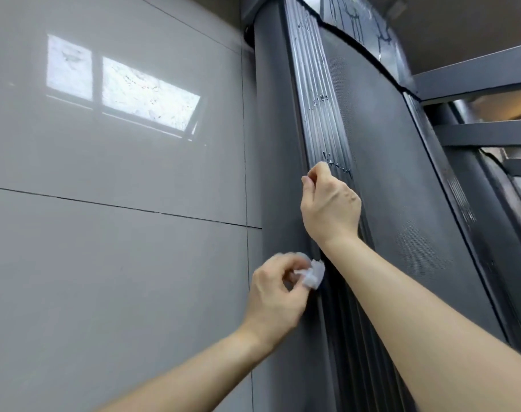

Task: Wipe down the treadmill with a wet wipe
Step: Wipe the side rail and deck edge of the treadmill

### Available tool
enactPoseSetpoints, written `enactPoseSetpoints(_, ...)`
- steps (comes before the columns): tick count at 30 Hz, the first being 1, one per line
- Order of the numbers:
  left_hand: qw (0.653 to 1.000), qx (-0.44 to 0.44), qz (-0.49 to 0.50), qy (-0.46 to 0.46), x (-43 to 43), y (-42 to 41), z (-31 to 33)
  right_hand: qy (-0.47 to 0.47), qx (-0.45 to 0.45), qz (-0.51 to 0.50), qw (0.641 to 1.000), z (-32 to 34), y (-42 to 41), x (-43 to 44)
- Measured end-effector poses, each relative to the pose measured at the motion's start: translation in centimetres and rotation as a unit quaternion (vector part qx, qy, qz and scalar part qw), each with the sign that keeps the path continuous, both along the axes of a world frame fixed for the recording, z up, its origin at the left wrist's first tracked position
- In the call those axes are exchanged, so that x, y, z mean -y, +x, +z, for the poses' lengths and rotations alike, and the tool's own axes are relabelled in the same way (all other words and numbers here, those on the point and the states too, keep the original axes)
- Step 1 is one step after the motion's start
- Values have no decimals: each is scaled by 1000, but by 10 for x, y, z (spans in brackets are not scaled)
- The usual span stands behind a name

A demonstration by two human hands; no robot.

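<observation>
Both forearms reach in from the bottom edge toward the treadmill [387,173], which is by far the largest thing in view: a dark deck with a textured belt flanked by a ribbed side rail [318,114]. It looks rigid and heavy, something to wipe in place, not to lift, and the ribs probably trap dust in their grooves. Droplets and wet streaks show on the rail above the right hand, so that stretch may be slippery.

Pale glossy floor tiles [104,173] fill the left half, with a window reflected in them. On the right, grey bars [476,72] cross behind the deck.

Right hand [330,203] rests against the rail, fingers curled, thumb and forefinger pressed together at the tip; whether they pinch anything I cannot tell.

Left hand [274,292] sits lower, just beside the rail's edge, its fingertips pinching the wet wipe [402,275]. The wipe is small, white and crumpled, touching or almost touching the rail. It looks soft, limp and light, likely to tear or ball up, so a spread, flat hold would probably cover the ribs better.
</observation>
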State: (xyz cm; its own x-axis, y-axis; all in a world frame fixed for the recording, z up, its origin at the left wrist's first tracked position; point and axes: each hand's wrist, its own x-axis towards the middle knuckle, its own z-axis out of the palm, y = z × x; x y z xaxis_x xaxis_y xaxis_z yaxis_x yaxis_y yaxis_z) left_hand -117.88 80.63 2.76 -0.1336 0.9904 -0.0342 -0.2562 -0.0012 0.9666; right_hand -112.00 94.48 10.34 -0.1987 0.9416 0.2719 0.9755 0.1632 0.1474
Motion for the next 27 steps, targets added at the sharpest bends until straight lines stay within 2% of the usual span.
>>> enactPoseSetpoints(8, 997, 20, 44, -67, -194, -44, 0, 9, -30, -13, 999, -6, 4, -5)
enactPoseSetpoints(10, 997, 16, 26, -70, -194, -48, -5, 11, -31, -7, 999, -6, 4, -5)
enactPoseSetpoints(13, 998, -3, -26, -48, -129, -37, -24, 10, -36, -2, 999, -6, 5, -5)
enactPoseSetpoints(16, 987, 28, -113, -115, -35, -21, -44, -1, -23, -8, 1000, -7, 5, -7)
enactPoseSetpoints(18, 980, 8, -142, -136, -13, -16, -46, 3, -18, -6, 1000, -8, 6, -7)
enactPoseSetpoints(24, 990, -81, -28, -112, -166, -42, -22, -1, -21, -15, 1000, -8, 3, -8)
enactPoseSetpoints(27, 989, -74, -16, -130, -193, -46, -27, -6, -18, -17, 1000, -7, 2, -7)
